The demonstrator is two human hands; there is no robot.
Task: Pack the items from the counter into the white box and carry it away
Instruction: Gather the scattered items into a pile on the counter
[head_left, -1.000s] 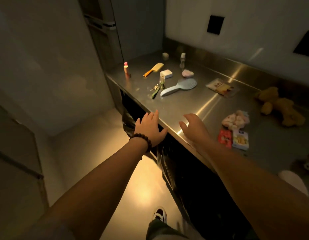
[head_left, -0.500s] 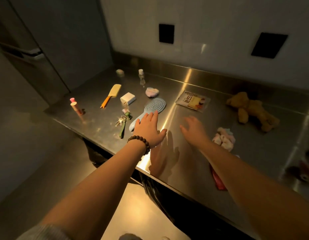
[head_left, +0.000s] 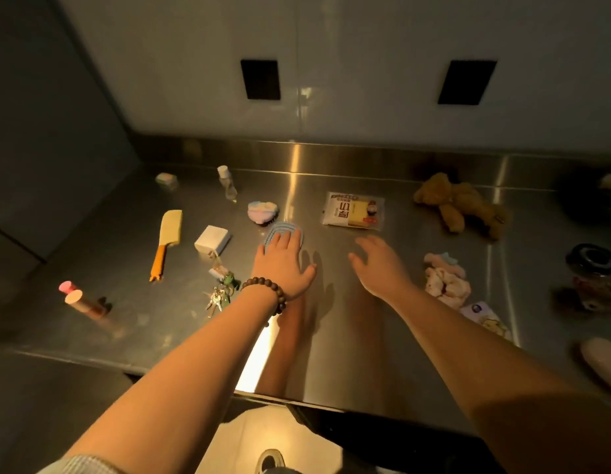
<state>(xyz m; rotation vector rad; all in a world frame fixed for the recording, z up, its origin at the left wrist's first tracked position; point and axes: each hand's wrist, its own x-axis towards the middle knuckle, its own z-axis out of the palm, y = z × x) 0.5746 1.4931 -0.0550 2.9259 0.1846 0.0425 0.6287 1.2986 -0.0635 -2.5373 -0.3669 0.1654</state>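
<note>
Loose items lie on a steel counter (head_left: 331,336). My left hand (head_left: 283,265), with a bead bracelet, reaches flat over the blue hairbrush (head_left: 280,229), fingers straight, covering most of it. My right hand (head_left: 379,268) hovers open above bare steel, just below a snack packet (head_left: 353,211). Left of the brush are a white cube (head_left: 212,240), a yellow toy knife (head_left: 167,239), keys (head_left: 219,297) and a pink-capped tube (head_left: 81,301). A brown teddy (head_left: 461,205) and pink fabric scrunchies (head_left: 446,283) lie to the right. No white box is in view.
A small clear bottle (head_left: 227,181), a pastel sponge (head_left: 262,211) and a pale lump (head_left: 167,179) sit further back. A dark-lidded jar (head_left: 596,278) and a small packet (head_left: 485,318) are at the right. The counter's front edge is near me; a wall closes the back.
I have stepped up to the counter and the view has swung to face it. Both hands moved forward from the front edge, the left now over the blue hairbrush.
</note>
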